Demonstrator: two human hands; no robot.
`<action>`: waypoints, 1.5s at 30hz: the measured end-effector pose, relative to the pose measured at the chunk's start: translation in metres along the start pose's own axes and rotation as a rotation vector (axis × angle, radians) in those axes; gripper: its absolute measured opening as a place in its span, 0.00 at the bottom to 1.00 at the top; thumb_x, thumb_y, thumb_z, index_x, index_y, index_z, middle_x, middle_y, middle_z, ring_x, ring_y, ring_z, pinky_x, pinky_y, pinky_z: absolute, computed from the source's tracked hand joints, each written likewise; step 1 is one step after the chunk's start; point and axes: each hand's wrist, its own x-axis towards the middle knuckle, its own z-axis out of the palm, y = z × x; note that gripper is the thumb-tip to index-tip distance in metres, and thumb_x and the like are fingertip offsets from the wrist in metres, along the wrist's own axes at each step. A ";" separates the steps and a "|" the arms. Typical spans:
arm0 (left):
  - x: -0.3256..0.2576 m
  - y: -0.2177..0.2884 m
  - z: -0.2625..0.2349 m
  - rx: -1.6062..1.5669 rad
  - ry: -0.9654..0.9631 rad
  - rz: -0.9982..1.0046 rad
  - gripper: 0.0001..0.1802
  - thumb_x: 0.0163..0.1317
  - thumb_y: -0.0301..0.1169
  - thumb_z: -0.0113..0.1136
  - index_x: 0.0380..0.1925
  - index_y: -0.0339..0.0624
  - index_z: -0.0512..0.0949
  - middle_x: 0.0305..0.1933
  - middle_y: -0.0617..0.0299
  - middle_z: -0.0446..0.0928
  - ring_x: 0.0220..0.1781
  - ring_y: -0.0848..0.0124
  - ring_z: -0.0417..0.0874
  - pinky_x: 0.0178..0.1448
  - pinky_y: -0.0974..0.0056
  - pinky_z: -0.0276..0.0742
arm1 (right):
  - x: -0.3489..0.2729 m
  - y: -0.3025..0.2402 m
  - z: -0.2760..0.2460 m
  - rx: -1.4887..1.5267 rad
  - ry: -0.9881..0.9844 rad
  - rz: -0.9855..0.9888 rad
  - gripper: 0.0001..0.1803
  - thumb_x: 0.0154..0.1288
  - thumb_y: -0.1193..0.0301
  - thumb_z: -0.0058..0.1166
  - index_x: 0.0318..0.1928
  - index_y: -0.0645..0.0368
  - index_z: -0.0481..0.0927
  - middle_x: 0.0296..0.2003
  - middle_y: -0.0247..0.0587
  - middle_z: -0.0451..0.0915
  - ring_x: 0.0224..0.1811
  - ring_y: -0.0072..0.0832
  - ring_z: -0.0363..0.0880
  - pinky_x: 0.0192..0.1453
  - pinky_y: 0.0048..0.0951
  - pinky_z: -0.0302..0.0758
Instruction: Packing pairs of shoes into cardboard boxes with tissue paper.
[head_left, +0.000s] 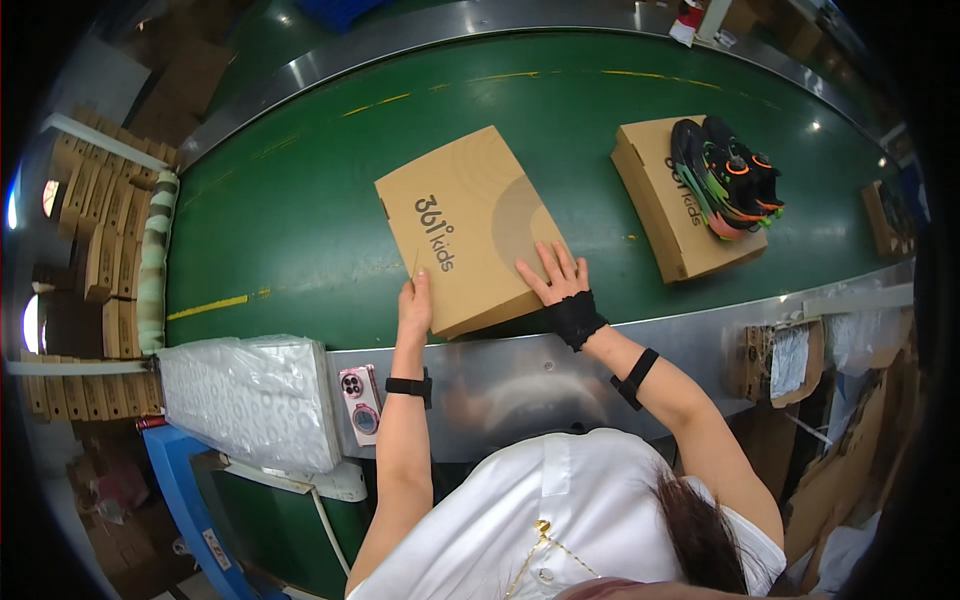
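Observation:
A closed brown shoebox (470,190) with dark print on its lid lies at an angle on the green conveyor belt (300,170), in front of me. My left hand (415,303) grips its near left edge, thumb up along the side and the other fingers partly hidden. Spread over the near right corner of the lid, the fingers of my right hand (560,275) lie flat. A black fingerless cover wraps that palm, and both forearms wear black bands. To the right, a second shoebox (660,200) carries a pair of black sneakers (725,180) with orange and green trim.
A steel rim (500,385) runs along the belt's near side. On it lie a pink-framed phone (360,405) and a plastic-wrapped white stack (250,400). Shoeboxes are stacked at left (115,240). An opened carton (790,360) hangs at right; another box (885,215) sits farther along.

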 end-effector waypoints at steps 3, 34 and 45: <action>-0.016 -0.004 0.004 -0.056 -0.069 -0.053 0.29 0.61 0.48 0.42 0.38 0.25 0.69 0.40 0.45 0.73 0.44 0.63 0.74 0.46 0.63 0.68 | -0.011 0.006 -0.007 0.028 -0.034 0.004 0.29 0.51 0.77 0.41 0.55 0.39 0.64 0.59 0.46 0.57 0.60 0.46 0.55 0.50 0.54 0.58; -0.193 0.127 -0.155 -1.070 0.083 -0.112 0.37 0.45 0.61 0.40 0.52 0.53 0.64 0.52 0.58 0.64 0.54 0.57 0.63 0.47 0.46 0.62 | 0.004 0.264 -0.202 -0.217 -0.596 0.493 0.31 0.39 0.54 0.61 0.49 0.43 0.69 0.46 0.33 0.72 0.55 0.34 0.64 0.54 0.62 0.46; -0.312 0.005 -0.291 -1.145 1.053 0.068 0.36 0.39 0.51 0.45 0.51 0.49 0.65 0.54 0.52 0.61 0.55 0.50 0.61 0.50 0.36 0.58 | -0.055 0.246 -0.180 -0.031 -0.115 0.144 0.21 0.36 0.53 0.62 0.31 0.51 0.78 0.38 0.41 0.77 0.46 0.38 0.71 0.53 0.36 0.61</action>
